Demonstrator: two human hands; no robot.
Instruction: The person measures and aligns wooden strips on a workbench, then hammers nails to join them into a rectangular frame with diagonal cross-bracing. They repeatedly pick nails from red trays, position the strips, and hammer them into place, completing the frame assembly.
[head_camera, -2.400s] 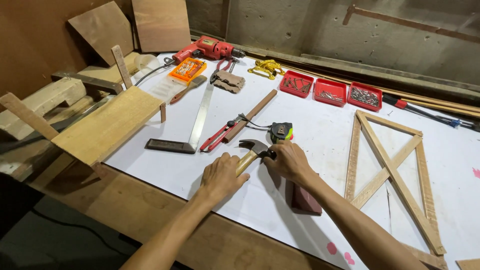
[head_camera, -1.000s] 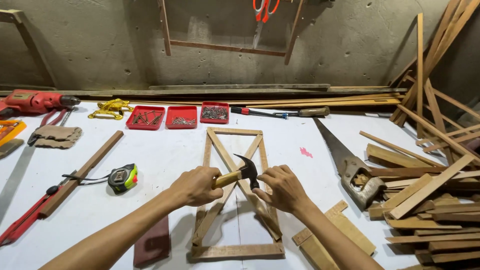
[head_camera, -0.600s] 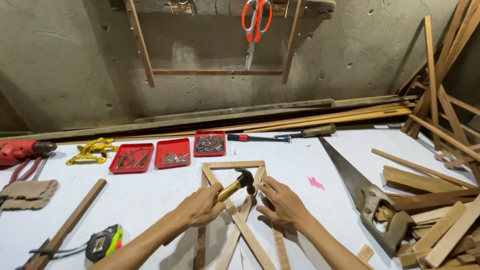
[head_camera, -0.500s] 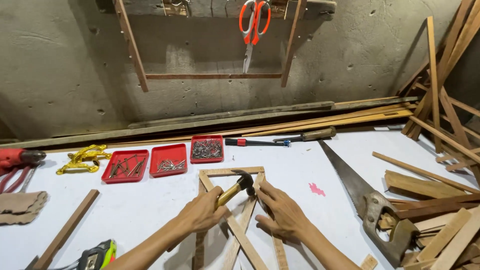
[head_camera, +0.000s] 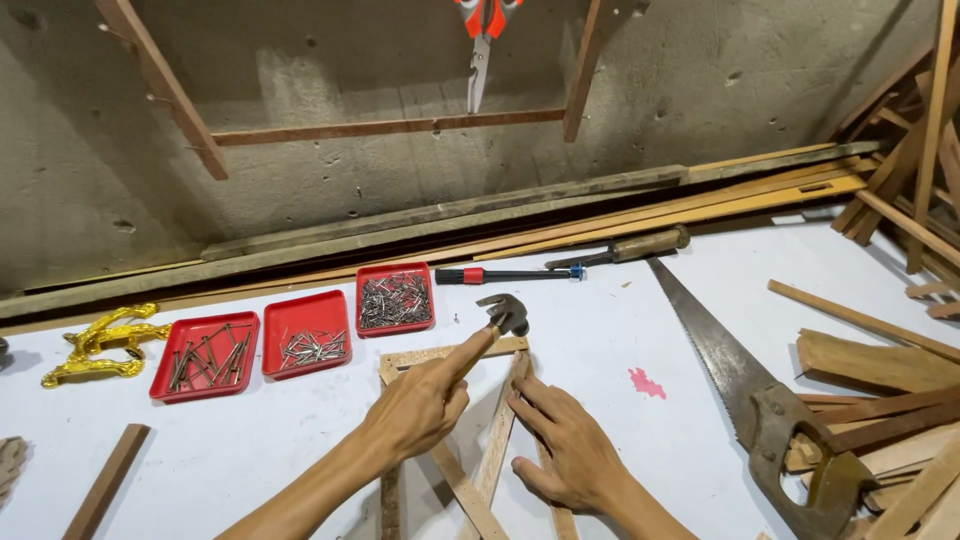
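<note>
Left hand (head_camera: 418, 405): closed around the wooden handle of a hammer (head_camera: 493, 327), index finger laid along the handle; the hammer head is raised just above the top rail of the frame.
Right hand (head_camera: 565, 450): open, fingers spread flat, pressing on the slats of the frame; it grips nothing.
Frame (head_camera: 455, 355): thin wooden slats joined in a rectangle with diagonal braces, lying flat on the white table (head_camera: 300, 440), directly under both hands.
Trays (head_camera: 300, 335): three red ones in a row just beyond the frame, each holding nails.
Screwdriver (head_camera: 505, 274): red and black handle, lies behind the trays, near the wall.
Saw (head_camera: 745, 375): right of the frame, blade pointing to the wall, handle nearest the person.
Offcuts (head_camera: 880, 365): loose wooden strips piled at the table's right edge.
Scissors (head_camera: 482, 30): orange handles, hanging on the wall above.
Yellow clamp (head_camera: 100, 340): far left, beside the trays.
</note>
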